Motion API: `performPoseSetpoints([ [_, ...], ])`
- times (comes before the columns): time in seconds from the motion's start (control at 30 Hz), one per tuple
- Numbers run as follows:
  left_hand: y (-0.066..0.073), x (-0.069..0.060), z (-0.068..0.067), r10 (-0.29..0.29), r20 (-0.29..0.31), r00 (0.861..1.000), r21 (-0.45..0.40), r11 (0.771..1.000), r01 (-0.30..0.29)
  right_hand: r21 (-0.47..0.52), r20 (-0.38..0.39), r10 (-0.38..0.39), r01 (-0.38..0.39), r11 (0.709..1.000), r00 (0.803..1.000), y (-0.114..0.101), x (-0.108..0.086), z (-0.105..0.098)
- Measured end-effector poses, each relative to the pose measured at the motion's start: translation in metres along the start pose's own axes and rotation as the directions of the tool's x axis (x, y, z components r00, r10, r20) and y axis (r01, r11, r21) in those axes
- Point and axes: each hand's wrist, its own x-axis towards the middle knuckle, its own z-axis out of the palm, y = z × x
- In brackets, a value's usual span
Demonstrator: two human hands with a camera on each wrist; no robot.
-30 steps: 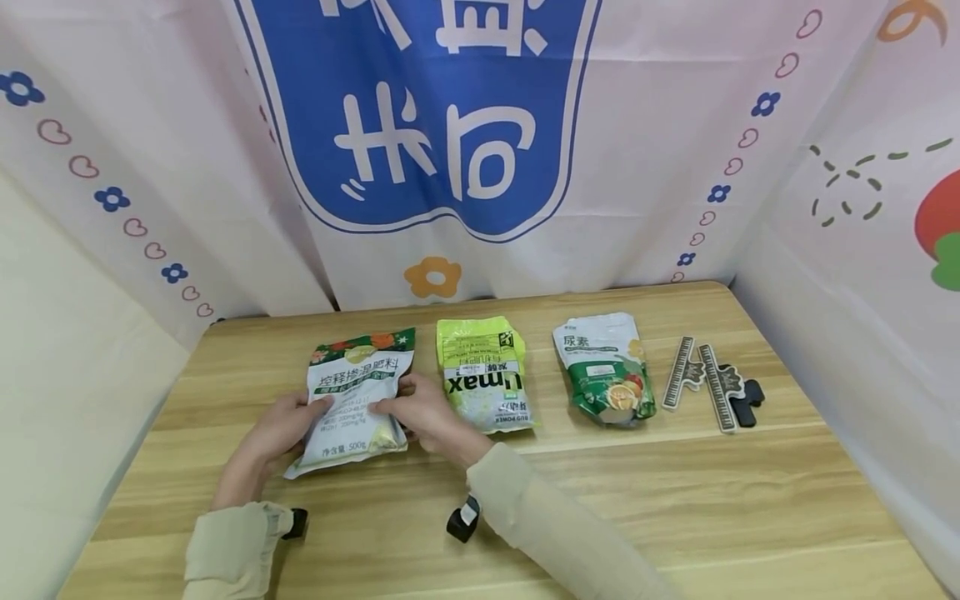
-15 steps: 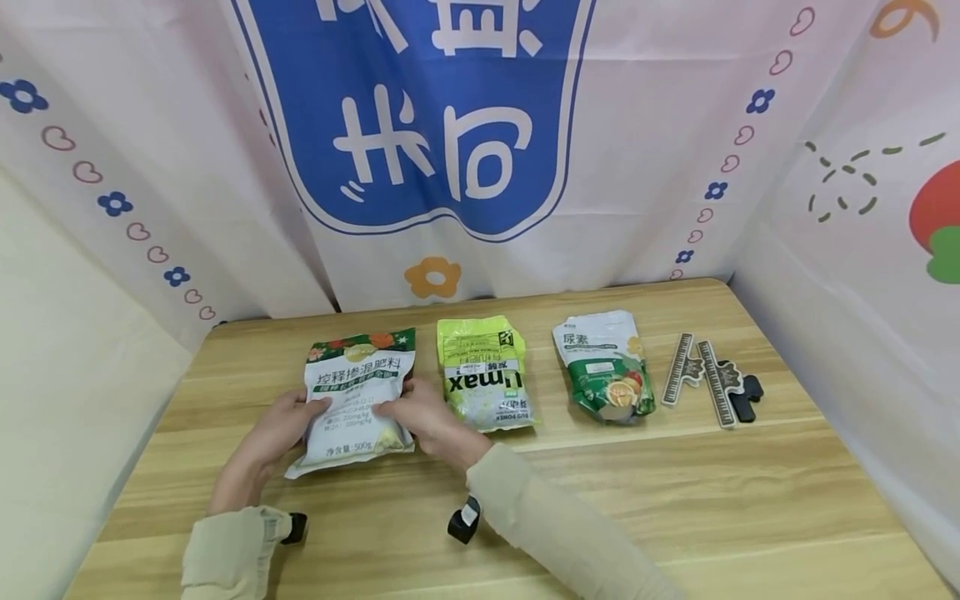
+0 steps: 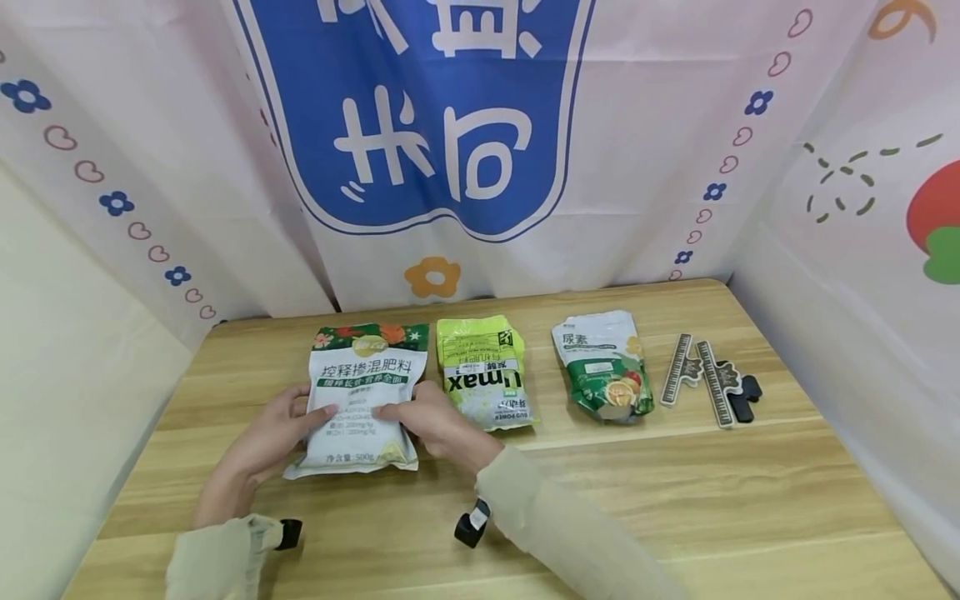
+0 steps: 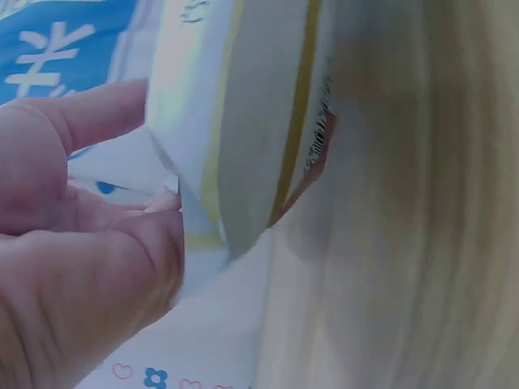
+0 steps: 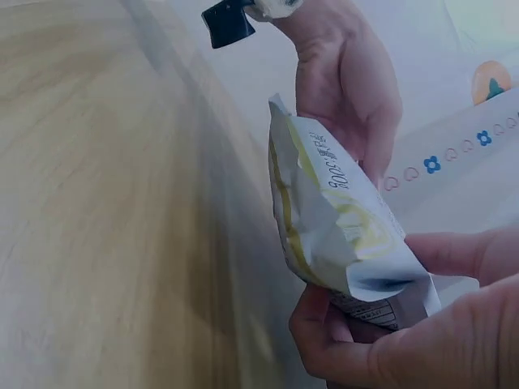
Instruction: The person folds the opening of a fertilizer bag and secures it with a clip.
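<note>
A white bag with a green, flowered top band [image 3: 360, 392] is at the left of the table, held between both hands. The left hand [image 3: 273, 429] grips its left side, thumb on the printed front. On the opposite side the right hand [image 3: 442, 425] pinches the edge, its thumb also on the front. In the left wrist view the left hand [image 4: 89, 235] holds a side of the bag [image 4: 251, 105]. The right wrist view shows the right hand [image 5: 430, 324] with thumb and fingers on two faces of the bag [image 5: 332, 211], whose lower end stands off the table.
Right of the held bag lies a yellow-green and white bag [image 3: 483, 375], then a white and green pouch [image 3: 606, 367]. Two ruler-patterned clips [image 3: 681, 371] [image 3: 716, 383] and a black object [image 3: 744, 400] lie on the table's [image 3: 675, 500] right side. A printed cloth [image 3: 637, 167] hangs behind.
The held bag's top has shifted slightly right and its printed front faces the head camera more squarely. Both hands have kept their hold, and the forearms have moved a little.
</note>
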Motion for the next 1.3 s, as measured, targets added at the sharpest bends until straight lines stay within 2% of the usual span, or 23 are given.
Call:
performPoseSetpoints([
  [0.23,0.01,-0.012,0.005,0.06,0.061,0.996,-0.059,0.997,-0.057,-0.008,0.036,-0.009,0.009,1.0,0.999,-0.005,-0.012,-0.016],
  [0.37,0.017,-0.016,0.012,0.055,0.055,0.997,-0.063,0.997,-0.052,-0.06,0.057,-0.014,0.017,0.998,0.998,-0.008,-0.022,-0.023],
  [0.57,0.024,-0.019,0.023,0.042,0.049,0.998,-0.055,0.998,-0.039,-0.16,0.04,-0.036,0.042,0.986,0.999,-0.01,-0.036,-0.034],
  [0.8,0.03,-0.018,0.036,0.056,0.051,0.997,-0.047,0.997,-0.054,-0.061,0.065,-0.04,0.044,0.997,0.997,-0.009,-0.046,-0.047],
  [1.03,0.028,-0.017,0.049,0.066,0.061,0.996,-0.07,0.996,-0.062,-0.105,0.046,-0.057,0.062,0.993,0.997,-0.005,-0.058,-0.061],
  [1.2,0.028,-0.015,0.063,0.067,0.093,0.993,-0.093,0.994,-0.058,-0.123,0.05,-0.075,0.081,0.989,0.996,-0.004,-0.069,-0.074],
  [1.3,0.029,-0.013,0.069,0.087,0.117,0.989,-0.108,0.991,-0.074,-0.12,0.056,-0.081,0.087,0.989,0.995,-0.003,-0.074,-0.082],
])
